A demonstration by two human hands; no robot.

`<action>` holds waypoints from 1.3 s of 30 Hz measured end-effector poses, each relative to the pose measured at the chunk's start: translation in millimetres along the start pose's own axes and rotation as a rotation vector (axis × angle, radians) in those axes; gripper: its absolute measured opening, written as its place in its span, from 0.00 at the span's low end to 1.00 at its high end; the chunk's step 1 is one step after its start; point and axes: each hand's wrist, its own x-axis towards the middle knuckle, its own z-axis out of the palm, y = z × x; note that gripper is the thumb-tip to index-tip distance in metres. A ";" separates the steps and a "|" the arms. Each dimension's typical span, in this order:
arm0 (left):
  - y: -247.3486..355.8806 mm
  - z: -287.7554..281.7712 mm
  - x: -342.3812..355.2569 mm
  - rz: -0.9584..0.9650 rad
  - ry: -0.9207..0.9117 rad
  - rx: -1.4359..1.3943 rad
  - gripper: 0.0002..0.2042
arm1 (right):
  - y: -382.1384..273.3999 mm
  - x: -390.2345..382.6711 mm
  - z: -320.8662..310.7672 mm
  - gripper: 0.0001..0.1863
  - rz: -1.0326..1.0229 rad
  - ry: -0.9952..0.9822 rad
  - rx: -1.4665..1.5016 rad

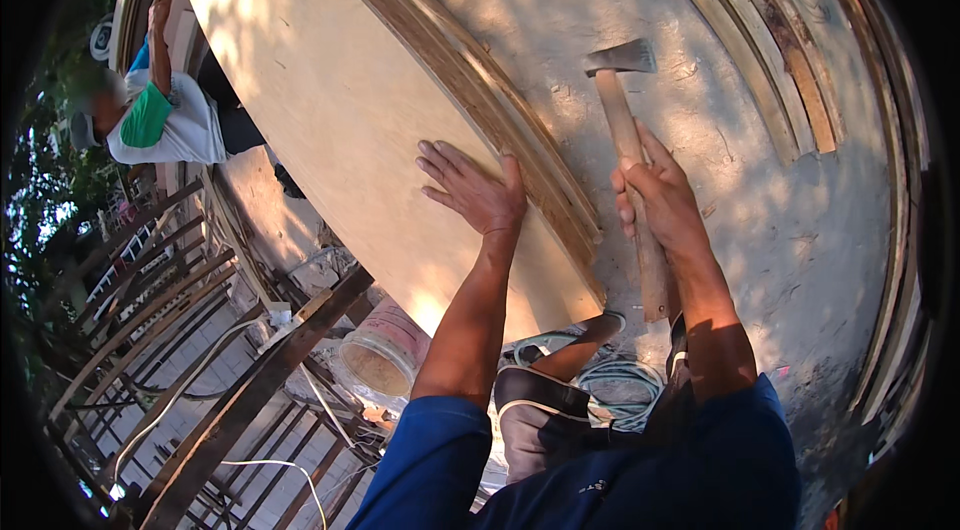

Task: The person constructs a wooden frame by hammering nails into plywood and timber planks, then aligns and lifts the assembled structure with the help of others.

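A pale plywood sheet (370,120), cut off at the far end, partly hides a near-left bucket (396,330), its contents unclear. Right of the sheet, a hatchet (619,108) is clasped mid-handle by the right hand (660,195); the left hand (475,192) lies spread on the plywood.

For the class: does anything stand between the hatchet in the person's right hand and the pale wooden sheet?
Yes, in this view: long brown boards run along the right edge of the pale sheet, between it and the hatchet. Besides them, only ground shows in the gap; relative height is hard to judge.
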 end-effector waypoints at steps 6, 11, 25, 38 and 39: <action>9.2 -2.0 -4.7 0.033 -0.006 -0.062 0.52 | -124.2 33.1 -16.5 0.40 -0.732 0.563 0.242; 7.9 4.7 -3.3 0.031 -0.056 -0.051 0.52 | 24.0 82.9 113.1 0.44 -0.603 0.335 -0.425; 10.4 -3.0 0.5 -0.011 -0.039 -0.086 0.52 | -78.2 71.5 103.9 0.41 -0.344 0.405 0.276; -4.3 12.1 -3.0 0.081 -0.040 -0.037 0.53 | 60.7 14.8 -36.8 0.17 0.350 0.034 -0.335; -8.5 12.7 -2.4 0.062 -0.030 -0.001 0.53 | 90.6 3.1 -46.0 0.17 0.364 0.055 -0.315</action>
